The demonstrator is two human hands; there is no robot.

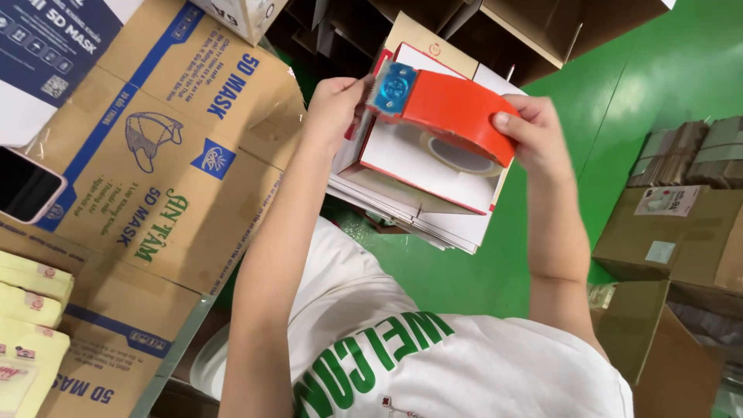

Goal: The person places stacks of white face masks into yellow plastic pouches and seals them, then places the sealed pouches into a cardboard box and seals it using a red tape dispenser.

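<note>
Orange-red plastic tape dispenser (453, 116) with translucent blue toothed end. White flat cardboard carton (422, 166) edged red, tan inside flaps. Brown corrugated cardboard sheet (162, 178) printed blue stripe, green lettering. Pale yellow packets (27, 325), small red marks. Bright green floor (619, 101). White cotton T-shirt (464, 364), green letters.

We wear a white short-sleeved T-shirt (464, 364) with green block lettering (371, 360) at six o'clock; our forearms are bare.
</note>
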